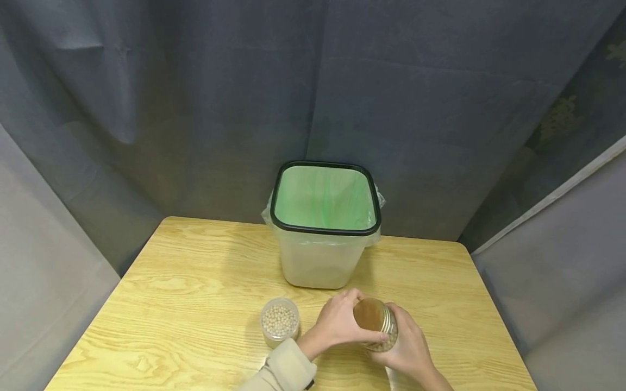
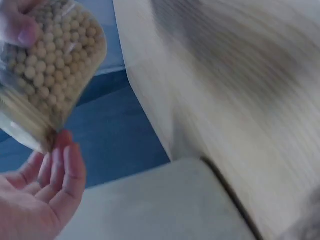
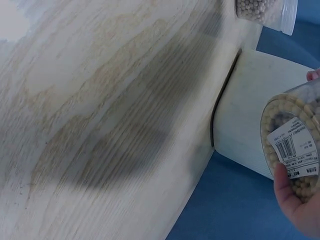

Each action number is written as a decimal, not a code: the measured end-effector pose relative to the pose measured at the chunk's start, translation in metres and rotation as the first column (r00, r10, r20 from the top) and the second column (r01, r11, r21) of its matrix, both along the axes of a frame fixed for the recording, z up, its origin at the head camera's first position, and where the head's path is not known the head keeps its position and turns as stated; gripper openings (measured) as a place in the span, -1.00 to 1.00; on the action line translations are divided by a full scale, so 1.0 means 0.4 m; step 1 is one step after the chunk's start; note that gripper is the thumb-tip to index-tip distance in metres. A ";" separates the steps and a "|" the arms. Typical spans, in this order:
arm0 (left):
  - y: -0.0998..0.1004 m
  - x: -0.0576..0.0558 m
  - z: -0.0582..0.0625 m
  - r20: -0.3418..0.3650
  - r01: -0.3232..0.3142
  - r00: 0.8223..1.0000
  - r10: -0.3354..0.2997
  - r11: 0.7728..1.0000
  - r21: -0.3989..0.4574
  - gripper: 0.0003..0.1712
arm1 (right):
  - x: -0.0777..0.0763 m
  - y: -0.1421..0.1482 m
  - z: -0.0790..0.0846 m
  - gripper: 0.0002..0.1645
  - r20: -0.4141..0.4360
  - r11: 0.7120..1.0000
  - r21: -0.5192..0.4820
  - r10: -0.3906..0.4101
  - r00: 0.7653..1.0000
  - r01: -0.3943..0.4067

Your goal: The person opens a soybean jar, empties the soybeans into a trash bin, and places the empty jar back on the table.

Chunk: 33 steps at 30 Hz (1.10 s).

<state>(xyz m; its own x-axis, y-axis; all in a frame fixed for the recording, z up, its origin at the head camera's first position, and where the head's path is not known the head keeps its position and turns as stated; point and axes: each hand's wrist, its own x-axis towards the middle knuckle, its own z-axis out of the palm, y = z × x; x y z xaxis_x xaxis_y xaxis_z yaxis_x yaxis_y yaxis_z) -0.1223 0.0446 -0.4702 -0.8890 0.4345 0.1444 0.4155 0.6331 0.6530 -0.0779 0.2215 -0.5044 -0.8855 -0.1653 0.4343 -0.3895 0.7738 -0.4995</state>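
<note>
A clear jar (image 1: 390, 341) full of round beige beans is held tilted above the right half of the table. My right hand (image 1: 408, 347) grips its body, and in the right wrist view a thumb presses near the barcode label (image 3: 292, 147) on the jar's base. At the other end, my left hand (image 1: 337, 321) spans the amber-coloured lid (image 1: 369, 314) between thumb and fingers. In the left wrist view, the fingertips (image 2: 65, 137) touch the lid's edge. Left of the hands, a second, open jar (image 1: 280, 321) of similar beans stands upright.
Behind the hands stands a translucent bin (image 1: 315, 263) with a black rim (image 1: 325, 231) and a green liner (image 1: 323, 198). Everything is over a wood-grain table (image 1: 195, 304). Grey curtains (image 1: 220, 108) hang behind it and at both sides.
</note>
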 end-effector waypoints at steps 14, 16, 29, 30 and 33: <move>-0.048 -0.048 -0.004 -0.240 0.592 0.784 -0.573 0.806 0.012 0.11 | -0.005 0.017 0.008 0.17 0.029 0.998 -0.014 0.068 0.997 -0.068; -0.049 -0.050 -0.004 -0.234 0.591 0.789 -0.569 0.806 0.031 0.11 | -0.003 0.017 0.006 0.17 0.031 0.997 -0.012 0.072 0.997 -0.072; -0.032 -0.029 -0.008 -0.175 0.355 0.924 -0.341 0.933 0.055 -0.02 | 0.004 0.011 -0.006 0.13 0.007 0.998 0.011 0.061 0.998 -0.061; -0.028 -0.025 -0.008 -0.140 0.311 0.943 -0.301 0.949 0.059 -0.05 | 0.005 0.009 -0.006 0.12 0.006 0.999 0.010 0.052 0.999 -0.052; -0.020 -0.014 -0.007 -0.023 0.161 0.987 -0.160 0.984 0.081 -0.16 | 0.006 0.004 -0.006 0.13 -0.017 1.000 0.004 0.018 1.000 -0.018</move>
